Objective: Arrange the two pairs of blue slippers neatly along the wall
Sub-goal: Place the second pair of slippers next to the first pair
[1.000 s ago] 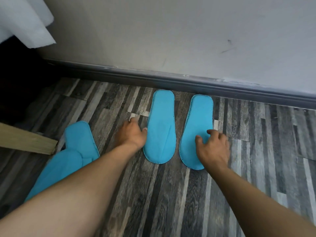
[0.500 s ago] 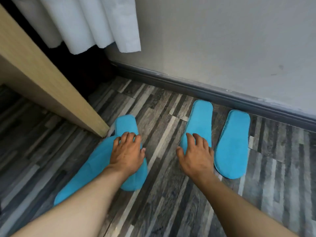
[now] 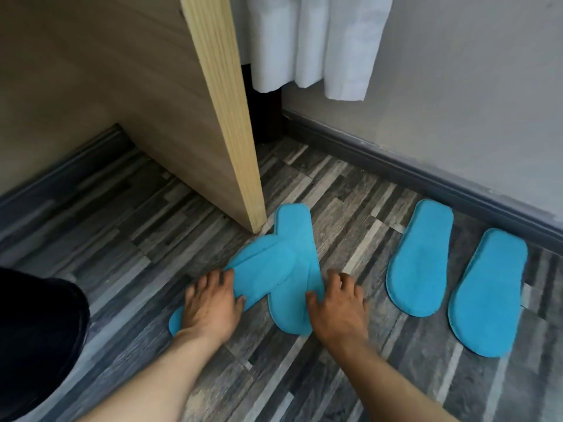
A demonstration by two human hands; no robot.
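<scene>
4 blue slippers: 2 overlapping (image 3: 265, 269) (image 3: 294, 254), 2 apart by wall (image 3: 419, 260) (image 3: 490, 293); 2 hands (image 3: 210, 306) (image 3: 338, 306).

Soft, even indoor light fills the scene, moderately bright, with no hard glare anywhere. The grey wall (image 3: 457, 86) and white curtain (image 3: 307, 44) read brightest; the gap beneath the curtain falls to near black. Shadows on the wood-pattern floor (image 3: 304, 376) are faint and diffuse (only a thin dark rim beside the wooden panel (image 3: 225, 117)). Straight lines bow near the picture's edges from the wide lens. Detail softens slightly at the lower corners, where a dark shape at lower left shows no texture.
</scene>
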